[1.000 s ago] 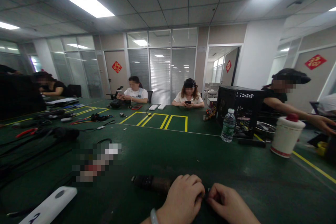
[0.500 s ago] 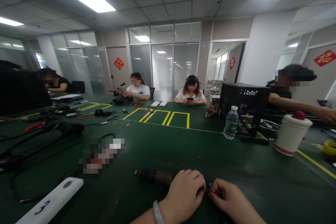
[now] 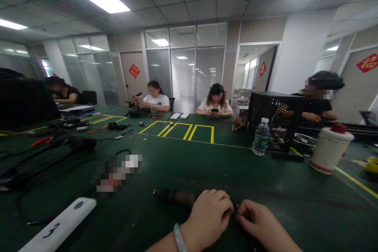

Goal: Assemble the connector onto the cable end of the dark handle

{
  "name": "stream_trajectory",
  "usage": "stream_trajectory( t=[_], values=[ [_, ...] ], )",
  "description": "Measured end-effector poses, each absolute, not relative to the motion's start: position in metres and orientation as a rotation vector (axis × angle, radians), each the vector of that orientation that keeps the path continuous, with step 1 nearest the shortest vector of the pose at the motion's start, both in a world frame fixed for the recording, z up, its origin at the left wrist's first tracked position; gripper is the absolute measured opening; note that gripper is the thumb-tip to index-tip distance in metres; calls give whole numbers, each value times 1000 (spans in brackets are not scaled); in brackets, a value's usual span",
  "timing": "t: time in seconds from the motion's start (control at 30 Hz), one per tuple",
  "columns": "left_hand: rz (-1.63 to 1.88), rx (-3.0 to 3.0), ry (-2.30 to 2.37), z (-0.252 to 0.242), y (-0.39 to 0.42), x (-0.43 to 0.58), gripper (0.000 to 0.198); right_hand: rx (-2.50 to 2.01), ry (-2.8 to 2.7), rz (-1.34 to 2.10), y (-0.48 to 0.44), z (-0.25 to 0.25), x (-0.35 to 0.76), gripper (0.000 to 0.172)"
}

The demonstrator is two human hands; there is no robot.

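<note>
Near the front of the green table, a dark, round-bodied power screwdriver lies with its metal tip pointing left. My left hand, with a pale bangle at the wrist, is wrapped around its rear end. Just to the right, my right hand is closed in a pinch close to the left fingertips. A tiny dark piece shows between the two hands, too small to name. What the right fingers hold is mostly hidden, and a dark cord-like shape shows below that hand.
A white power bank marked 3 lies at left, near a blurred-out patch and dark cables. Right of centre stand a water bottle, a black computer case and a white cup. Several people sit around the table.
My hands keep nearly the same hold and place. The person at far right has drawn an outstretched arm back toward the body. The view has shifted slightly.
</note>
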State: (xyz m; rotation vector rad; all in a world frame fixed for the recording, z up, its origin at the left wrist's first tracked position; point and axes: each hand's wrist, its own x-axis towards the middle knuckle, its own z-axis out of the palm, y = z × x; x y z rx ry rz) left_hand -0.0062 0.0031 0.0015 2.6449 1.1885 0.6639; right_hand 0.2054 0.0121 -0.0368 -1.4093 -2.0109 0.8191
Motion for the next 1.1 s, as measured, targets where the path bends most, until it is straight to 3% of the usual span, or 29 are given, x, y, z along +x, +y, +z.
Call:
stream_trajectory(
  t=[0.53, 0.77, 1.0, 1.1],
  values=[
    [770, 2550, 1210, -4, 4, -7, 21, -1420, -2013, 809, 13, -39, 207, 7],
    [769, 2578, 1156, -5, 4, -7, 11, -1398, -2004, 821, 14, -43, 207, 8],
    [780, 2554, 1195, -5, 5, -6, 26, -1412, -2019, 782, 15, -45, 208, 7],
    [784, 2536, 1246, -9, 6, -5, 22, -1412, -2017, 773, 15, -43, 208, 8]
  ],
)
